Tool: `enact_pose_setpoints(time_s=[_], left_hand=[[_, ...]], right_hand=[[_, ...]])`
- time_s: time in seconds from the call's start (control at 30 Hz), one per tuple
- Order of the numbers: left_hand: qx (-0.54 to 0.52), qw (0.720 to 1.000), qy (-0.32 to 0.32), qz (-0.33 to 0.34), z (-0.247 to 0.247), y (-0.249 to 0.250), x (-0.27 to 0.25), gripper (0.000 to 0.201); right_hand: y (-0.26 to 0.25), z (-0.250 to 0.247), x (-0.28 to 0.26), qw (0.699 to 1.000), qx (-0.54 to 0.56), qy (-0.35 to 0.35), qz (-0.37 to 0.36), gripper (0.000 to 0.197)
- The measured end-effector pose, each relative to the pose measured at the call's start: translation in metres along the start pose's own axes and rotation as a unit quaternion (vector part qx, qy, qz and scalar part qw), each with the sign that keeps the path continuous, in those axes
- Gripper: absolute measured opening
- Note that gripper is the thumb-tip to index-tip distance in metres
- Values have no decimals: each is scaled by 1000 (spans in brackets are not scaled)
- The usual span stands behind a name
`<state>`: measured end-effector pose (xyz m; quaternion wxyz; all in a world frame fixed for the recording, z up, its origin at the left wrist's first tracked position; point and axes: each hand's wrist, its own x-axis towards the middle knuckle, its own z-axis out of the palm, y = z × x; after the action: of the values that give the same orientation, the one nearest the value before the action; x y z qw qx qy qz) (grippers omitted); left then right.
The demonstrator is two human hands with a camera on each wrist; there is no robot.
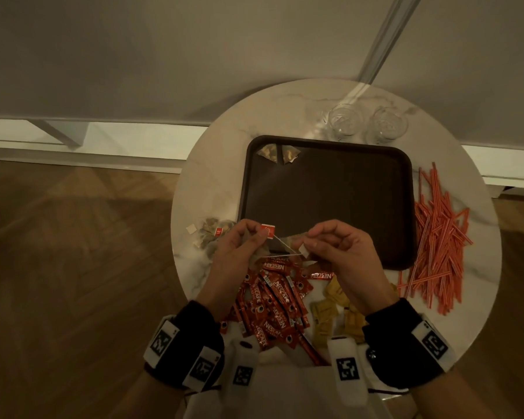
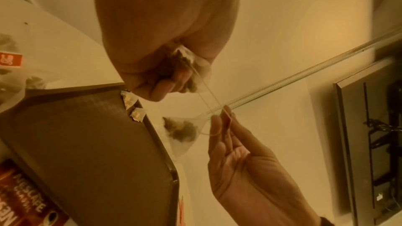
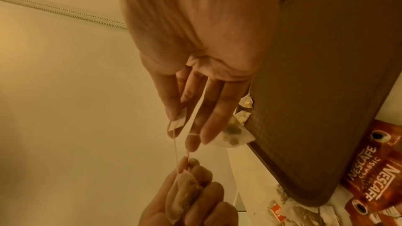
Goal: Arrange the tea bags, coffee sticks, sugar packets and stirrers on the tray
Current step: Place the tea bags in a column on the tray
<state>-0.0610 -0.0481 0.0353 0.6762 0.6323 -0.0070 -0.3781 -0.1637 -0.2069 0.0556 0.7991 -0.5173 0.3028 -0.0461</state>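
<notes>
Left hand (image 1: 239, 246) grip: clenched on one tea bag (image 3: 185, 193) | right hand (image 1: 333, 249) grip: pinching another bag's tag (image 1: 303, 250) | strings (image 1: 280, 247) crossed between them | your tray (image 1: 330, 146) lies just ahead.

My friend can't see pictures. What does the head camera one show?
Two hands, left hand and right hand, untangle tea bag strings above a dark tray on a round table. Two tea bags sit in the tray's corner; coffee sticks, sugar packets and stirrers lie around it.
</notes>
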Motion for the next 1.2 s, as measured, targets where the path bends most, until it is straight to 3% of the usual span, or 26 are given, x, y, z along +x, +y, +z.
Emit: enact_pose_setpoints(time_s=[0.3, 0.5, 0.83, 0.97, 1.2], left_hand=[[-15, 999, 4, 39, 2, 13, 7, 15], [2, 999, -4, 47, -22, 20, 21, 8], [33, 995, 77, 47, -67, 38, 73, 12], [34, 995, 81, 36, -70, 33, 84, 14], [29, 991, 128, -13, -80, 12, 99, 9]], right_hand=[[-1, -2, 6, 999, -29, -16, 0, 17], [-5, 8, 17, 1000, -27, -12, 4, 9], [-18, 22, 55, 999, -9, -4, 33, 13], [-15, 14, 54, 999, 0, 2, 48, 11], [3, 1, 53, 995, -69, 14, 65, 11]])
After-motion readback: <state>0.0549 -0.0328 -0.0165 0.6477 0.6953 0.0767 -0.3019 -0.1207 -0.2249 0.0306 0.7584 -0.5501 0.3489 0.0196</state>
